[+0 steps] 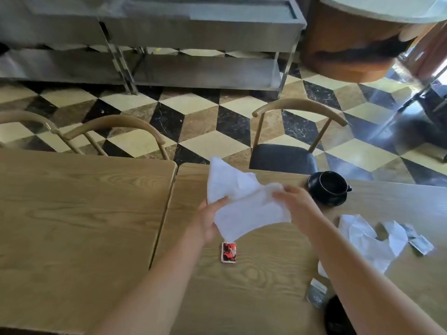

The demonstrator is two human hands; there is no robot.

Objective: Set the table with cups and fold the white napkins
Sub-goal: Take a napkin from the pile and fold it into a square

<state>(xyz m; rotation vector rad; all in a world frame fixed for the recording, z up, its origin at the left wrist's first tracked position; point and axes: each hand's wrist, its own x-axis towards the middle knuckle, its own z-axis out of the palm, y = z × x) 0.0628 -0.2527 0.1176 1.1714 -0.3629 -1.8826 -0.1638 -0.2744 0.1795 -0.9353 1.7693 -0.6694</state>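
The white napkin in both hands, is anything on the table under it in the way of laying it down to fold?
Yes. A small red-and-black packet lies on the wooden table just below the white napkin held by the left hand and right hand.

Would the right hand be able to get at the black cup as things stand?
Probably yes: the black cup stands just beyond the right hand with bare table between, but that hand grips the white napkin.

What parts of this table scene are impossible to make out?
Head view:
- Dark round object: cut off by the bottom edge and the right arm.
- Red packet: print too small to read.
- Black cup: inside too dark to tell contents.
- Napkin: the hands cover its folds.
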